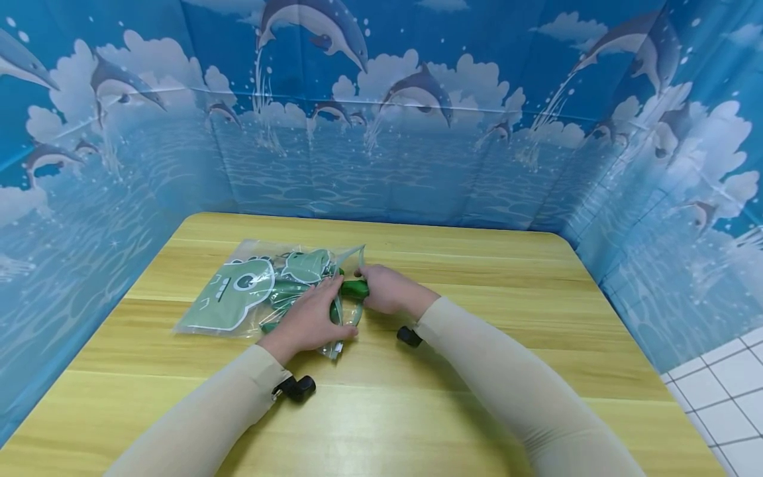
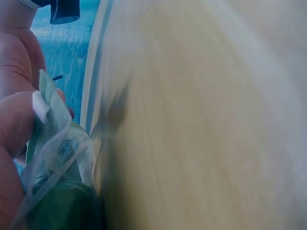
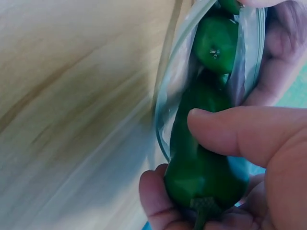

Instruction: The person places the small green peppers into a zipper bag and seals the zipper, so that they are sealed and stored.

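A clear zip bag (image 1: 205,317), printed with a pale green cartoon face, lies on the wooden table left of centre, its mouth spread toward the right. At that mouth my left hand (image 1: 310,318) holds the edge, fingers over the rim and thumb stretched along it. My right hand (image 1: 390,289) grips the stem end of a glossy green pepper (image 3: 206,167), its thumb pressed along the top. Half of the pepper sits within the opening. Behind it, inside the bag, shows a rounder green vegetable (image 3: 218,45). Print and the left hand hide most other contents.
Several more green items, among them a green-wrapped piece (image 1: 289,291), lie inside the bag. A blue dolphin-print curtain (image 1: 381,172) surrounds the wooden table (image 1: 477,265) at the back and sides. White tiles (image 1: 727,377) show at the right.
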`<action>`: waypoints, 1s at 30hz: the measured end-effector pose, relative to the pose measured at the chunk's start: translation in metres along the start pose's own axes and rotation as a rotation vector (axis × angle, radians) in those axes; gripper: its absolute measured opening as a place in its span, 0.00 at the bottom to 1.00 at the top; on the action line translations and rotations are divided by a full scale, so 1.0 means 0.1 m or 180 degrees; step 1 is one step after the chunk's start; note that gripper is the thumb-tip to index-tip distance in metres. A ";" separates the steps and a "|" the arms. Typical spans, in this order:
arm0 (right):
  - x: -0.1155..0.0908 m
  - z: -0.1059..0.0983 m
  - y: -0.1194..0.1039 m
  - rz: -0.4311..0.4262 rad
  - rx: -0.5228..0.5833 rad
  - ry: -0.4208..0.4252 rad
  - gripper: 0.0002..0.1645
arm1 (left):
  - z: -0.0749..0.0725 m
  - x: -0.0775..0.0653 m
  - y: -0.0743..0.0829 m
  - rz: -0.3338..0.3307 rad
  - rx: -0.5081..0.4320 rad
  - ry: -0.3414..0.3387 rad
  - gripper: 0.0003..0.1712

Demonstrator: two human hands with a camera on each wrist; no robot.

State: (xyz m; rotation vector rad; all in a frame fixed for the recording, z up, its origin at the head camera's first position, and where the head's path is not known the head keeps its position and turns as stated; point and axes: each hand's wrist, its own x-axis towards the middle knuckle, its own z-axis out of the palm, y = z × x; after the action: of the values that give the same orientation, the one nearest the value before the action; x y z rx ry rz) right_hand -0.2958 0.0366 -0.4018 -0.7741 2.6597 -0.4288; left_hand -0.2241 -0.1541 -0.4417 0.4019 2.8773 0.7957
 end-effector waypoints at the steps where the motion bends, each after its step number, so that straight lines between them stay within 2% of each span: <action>1: 0.00 0.00 0.01 -0.0011 0.0034 0.0002 0.34 | 0.00 0.00 0.00 -0.0003 -0.0006 -0.0001 0.67; 7: 0.02 0.04 0.04 -0.0045 0.0118 0.0007 0.26 | -0.01 -0.01 0.02 -0.0030 -0.0043 -0.0014 0.66; 15: 0.03 0.05 0.04 -0.0039 0.0230 0.0082 0.31 | -0.02 -0.02 0.02 -0.0027 -0.0077 -0.0001 0.66; 22: 0.05 0.08 0.04 -0.0039 0.0204 0.0137 0.32 | -0.01 0.00 0.01 -0.0049 -0.0094 -0.0003 0.66; 30: 0.07 0.08 0.03 0.0047 0.0334 0.0197 0.32 | 0.00 0.01 0.02 -0.0020 -0.0080 0.0002 0.66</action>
State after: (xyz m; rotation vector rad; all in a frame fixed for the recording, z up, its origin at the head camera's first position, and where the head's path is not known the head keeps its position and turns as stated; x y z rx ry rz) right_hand -0.2996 0.0339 -0.4119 -0.7200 2.6732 -0.5922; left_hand -0.2244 -0.1526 -0.4409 0.3896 2.8645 0.8303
